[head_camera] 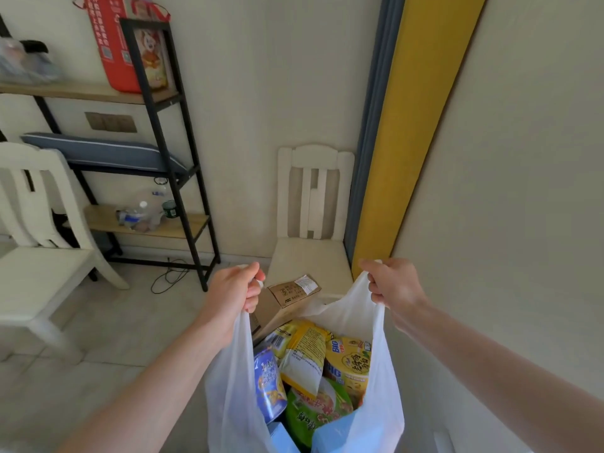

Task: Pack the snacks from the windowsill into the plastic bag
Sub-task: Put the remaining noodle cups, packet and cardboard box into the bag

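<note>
Snacks (pixel 313 364) sit in the plastic bag (pixel 228 403) hanging between our left hand (pixel 232 292) and right hand (pixel 392 282), each grip curled on it. Packing seems done; next, we close the top.

Likely home room, white chairs (pixel 312 204), cluttered shelf rack (pixel 157 93)

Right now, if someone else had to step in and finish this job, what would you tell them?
Left hand: fingers curled round one handle of the plastic bag.
Right hand: grips the other handle, so the mouth is held open.
In the bag: a blue packet, yellow packets and a green pack, leaning together.
Done: several snacks packed.
Left: the windowsill is out of view, so check whether any snacks remain there.
</note>
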